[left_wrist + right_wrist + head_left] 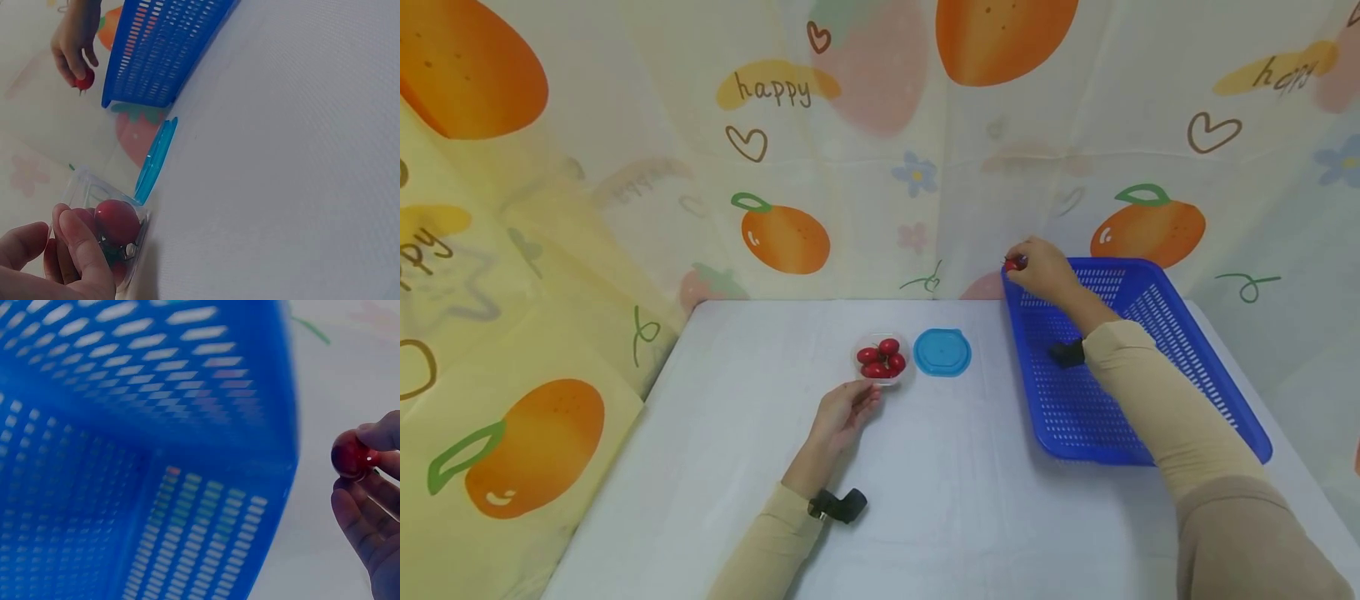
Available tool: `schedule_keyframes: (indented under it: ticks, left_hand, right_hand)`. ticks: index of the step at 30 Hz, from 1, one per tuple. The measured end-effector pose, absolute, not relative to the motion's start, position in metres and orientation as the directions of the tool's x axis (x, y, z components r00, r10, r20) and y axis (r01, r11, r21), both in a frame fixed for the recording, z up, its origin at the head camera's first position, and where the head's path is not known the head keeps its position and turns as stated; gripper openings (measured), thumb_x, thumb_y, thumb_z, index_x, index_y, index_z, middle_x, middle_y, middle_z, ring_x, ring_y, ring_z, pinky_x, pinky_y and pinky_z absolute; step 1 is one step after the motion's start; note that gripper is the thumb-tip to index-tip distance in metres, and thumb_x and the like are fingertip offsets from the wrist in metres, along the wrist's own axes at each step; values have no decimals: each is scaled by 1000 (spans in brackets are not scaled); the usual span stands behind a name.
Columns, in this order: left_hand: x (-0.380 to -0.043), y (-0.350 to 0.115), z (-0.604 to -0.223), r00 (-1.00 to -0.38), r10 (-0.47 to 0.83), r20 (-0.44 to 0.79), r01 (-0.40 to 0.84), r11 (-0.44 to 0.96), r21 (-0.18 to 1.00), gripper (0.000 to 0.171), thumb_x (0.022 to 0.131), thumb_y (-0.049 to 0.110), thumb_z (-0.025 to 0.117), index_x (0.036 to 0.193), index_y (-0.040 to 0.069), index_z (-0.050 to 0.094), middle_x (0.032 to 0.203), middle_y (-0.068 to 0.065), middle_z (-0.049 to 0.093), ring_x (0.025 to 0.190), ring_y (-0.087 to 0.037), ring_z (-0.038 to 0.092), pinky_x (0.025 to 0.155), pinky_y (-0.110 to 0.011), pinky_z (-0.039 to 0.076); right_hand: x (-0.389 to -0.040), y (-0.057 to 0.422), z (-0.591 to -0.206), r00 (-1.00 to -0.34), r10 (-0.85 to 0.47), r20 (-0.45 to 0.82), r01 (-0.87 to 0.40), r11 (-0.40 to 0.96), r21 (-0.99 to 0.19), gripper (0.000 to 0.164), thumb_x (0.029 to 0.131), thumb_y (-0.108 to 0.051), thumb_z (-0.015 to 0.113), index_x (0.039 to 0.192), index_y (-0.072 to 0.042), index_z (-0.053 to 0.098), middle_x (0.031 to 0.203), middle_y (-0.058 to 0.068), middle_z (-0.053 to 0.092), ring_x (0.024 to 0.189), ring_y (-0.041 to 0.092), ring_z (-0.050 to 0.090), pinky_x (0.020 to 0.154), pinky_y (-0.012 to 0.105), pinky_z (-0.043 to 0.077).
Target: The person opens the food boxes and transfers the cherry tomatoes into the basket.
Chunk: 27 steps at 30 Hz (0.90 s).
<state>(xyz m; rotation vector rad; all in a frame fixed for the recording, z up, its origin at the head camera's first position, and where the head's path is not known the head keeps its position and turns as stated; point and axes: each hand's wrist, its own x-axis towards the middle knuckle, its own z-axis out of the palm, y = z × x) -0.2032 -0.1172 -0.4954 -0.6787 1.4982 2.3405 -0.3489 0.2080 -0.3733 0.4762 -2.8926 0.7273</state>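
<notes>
Head view: lid (pixel 942 352) between container (pixel 891 381) and basket (pixel 1086 425).

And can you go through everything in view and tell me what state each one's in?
Clear container: uncovered, with tomatoes inside
Blue lid: off, flat beside the clear container
Blue basket: upright, open-topped
Held tomato: off the table, pinched
Right hand: gripping the held tomato
Left hand: at the clear container's near side
</notes>
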Motion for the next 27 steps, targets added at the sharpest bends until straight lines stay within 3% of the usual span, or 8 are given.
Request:
schedule_keyframes:
  ticks: [9,17,27]
  left_hand:
    - [-203,-117,-497,-857,-40,-514,-458,-399,795,31,85,26,60,110,8,57,100,-4,66,101,-18,62,82,-21,52]
    - [-202,-119,-497,-855,-37,-518,-461,-404,790,30,85,25,60,109,8,58,100,-5,65,101,-17,61,82,-20,52]
    - [-203,-119,-498,-863,-25,-504,-455,-395,798,29,85,24,60,109,7,57,99,-4,66,102,-18,61,82,-20,52]
  right_hand:
    - [-351,227,-388,-958,-231,168,-282,855,-435,33,79,-9,59,108,8,59,105,25,55,96,36,51,87,49,44]
    - [-349,234,-401,-973,-202,109,-230,861,-453,32,80,-8,60,107,9,59,101,26,54,91,36,52,80,47,46]
    - [-353,238,-430,-982,-182,46,-185,889,-419,33,81,-9,59,109,8,58,102,26,56,94,36,53,83,49,44]
